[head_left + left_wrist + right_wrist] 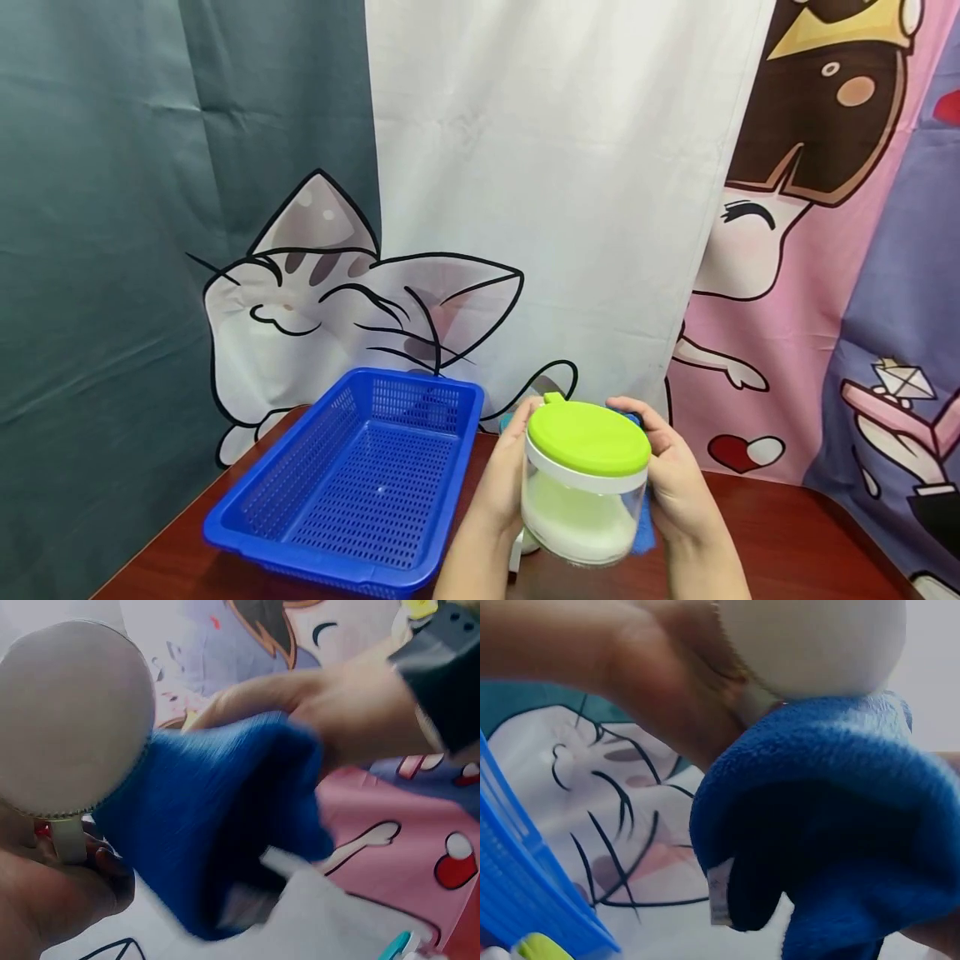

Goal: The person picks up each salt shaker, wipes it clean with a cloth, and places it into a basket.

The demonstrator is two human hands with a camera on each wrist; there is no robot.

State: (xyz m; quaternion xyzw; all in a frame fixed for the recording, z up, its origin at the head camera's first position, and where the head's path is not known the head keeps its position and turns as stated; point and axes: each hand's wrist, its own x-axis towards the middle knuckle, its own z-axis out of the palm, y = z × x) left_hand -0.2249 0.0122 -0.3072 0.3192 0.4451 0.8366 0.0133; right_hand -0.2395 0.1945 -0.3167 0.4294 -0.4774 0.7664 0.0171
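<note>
A round clear jar (585,492) with a lime-green lid, a white collar and white contents is raised in front of me, its lid tilted toward the head camera. My left hand (497,479) grips its left side, where the left wrist view shows a pale handle (70,841) among the fingers. On the other side my right hand (681,479) holds a fuzzy blue cloth (832,795) against the jar. Most of that cloth is hidden behind the jar in the head view. A small white label (720,892) hangs from its edge.
Left of the hands, a blue perforated plastic basket (225,527) stands on the reddish-brown table (780,542). Behind the jar, white and teal items are mostly hidden. A cartoon-printed curtain (570,167) hangs along the table's back edge.
</note>
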